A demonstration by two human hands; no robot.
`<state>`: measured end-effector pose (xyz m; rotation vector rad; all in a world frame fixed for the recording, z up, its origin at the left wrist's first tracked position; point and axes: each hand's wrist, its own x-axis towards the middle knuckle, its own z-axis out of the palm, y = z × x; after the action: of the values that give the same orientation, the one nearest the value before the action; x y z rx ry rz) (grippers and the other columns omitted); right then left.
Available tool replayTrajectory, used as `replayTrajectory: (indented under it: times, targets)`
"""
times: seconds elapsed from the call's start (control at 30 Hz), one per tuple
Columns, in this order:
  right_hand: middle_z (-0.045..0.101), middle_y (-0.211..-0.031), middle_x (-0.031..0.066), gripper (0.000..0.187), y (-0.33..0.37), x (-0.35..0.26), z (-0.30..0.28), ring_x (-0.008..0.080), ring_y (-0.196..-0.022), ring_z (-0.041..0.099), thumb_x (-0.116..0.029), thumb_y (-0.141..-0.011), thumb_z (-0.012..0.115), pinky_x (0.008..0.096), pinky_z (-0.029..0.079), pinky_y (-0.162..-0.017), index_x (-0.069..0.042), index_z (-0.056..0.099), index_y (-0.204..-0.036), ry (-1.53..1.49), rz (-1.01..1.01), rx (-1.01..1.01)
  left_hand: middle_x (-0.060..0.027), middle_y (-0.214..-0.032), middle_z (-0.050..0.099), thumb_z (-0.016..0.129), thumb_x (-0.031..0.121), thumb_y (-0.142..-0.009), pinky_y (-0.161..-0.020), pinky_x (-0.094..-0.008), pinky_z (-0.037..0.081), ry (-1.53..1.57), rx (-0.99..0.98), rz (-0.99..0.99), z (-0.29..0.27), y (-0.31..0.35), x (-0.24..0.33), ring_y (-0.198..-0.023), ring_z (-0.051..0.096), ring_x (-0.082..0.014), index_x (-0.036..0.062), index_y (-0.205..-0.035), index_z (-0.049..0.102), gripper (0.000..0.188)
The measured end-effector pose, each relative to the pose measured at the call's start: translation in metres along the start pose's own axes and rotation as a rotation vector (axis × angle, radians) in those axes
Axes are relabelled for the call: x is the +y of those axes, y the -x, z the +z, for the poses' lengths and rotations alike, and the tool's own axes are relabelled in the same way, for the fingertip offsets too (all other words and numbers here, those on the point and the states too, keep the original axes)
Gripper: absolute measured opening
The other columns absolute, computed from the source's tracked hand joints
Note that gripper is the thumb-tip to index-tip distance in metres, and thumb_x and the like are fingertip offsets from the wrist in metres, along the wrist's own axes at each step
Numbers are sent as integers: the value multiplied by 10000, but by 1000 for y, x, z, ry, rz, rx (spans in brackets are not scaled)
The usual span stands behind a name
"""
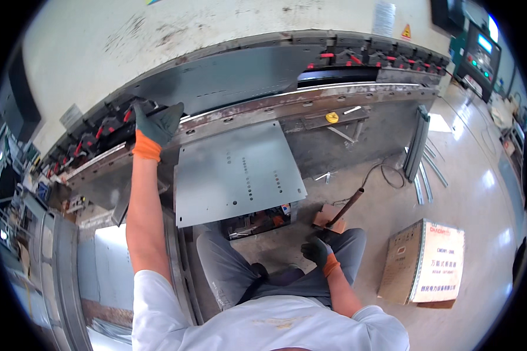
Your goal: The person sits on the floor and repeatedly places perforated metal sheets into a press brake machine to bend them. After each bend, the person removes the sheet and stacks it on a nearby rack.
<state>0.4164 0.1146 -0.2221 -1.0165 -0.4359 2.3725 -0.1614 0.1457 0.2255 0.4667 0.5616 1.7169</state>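
Observation:
My left hand (158,126), in a dark green glove with an orange cuff, reaches up to the press brake. Its thumb and fingers are spread apart, the fingertips at the lower left corner of an upright grey metal sheet (240,76). That sheet stands in the machine between the upper clamps and the long lower die rail (263,108). My right hand (317,253), gloved the same way, rests over my right thigh with its fingers curled; I see nothing in them. Close to it a rusty rod (346,207) slants up. In front of me lies a flat sheet with punched holes (216,169).
A cardboard box (399,263) stands on the floor at right. Metal strips (424,175) and folded profiles (417,143) are beyond it. A yellow tape roll (332,117) sits on a small shelf below the rail. The control panel (480,61) is far right; sheets (102,263) lie at left.

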Motion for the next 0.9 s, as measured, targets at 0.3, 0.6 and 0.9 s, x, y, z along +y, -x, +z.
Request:
replayTrajectory:
  times: [0.3,0.6,0.9]
  targets:
    - [711,-1139,164,396,0,4,-21,323,-1008,702,-364,-1060,456,443,568,-870,-86,624,-1286,-20,-65,-82,-130,-1361,648,573,441,-987,-1092,-375,461,-2060,-116,1010,26,-28,-7,-1272,598,-258,28,-1334,615,542]
    - [738,-1060,131,360,14,-1,10,287,-930,726,-364,-1016,592,417,590,-807,-90,669,-1238,-2,-91,-61,-133,-1396,614,515,390,-1013,-1120,-417,441,-1424,-67,816,15,-39,6,-1307,559,-282,26,-1356,595,506]
    - [723,-1144,163,368,32,1,24,322,-1012,716,-324,-1049,530,442,584,-865,-89,641,-1310,50,-88,-36,-94,-1357,649,551,286,-1008,-1117,-395,433,-1733,-70,890,15,-28,7,-1264,590,-257,42,-1314,630,400]
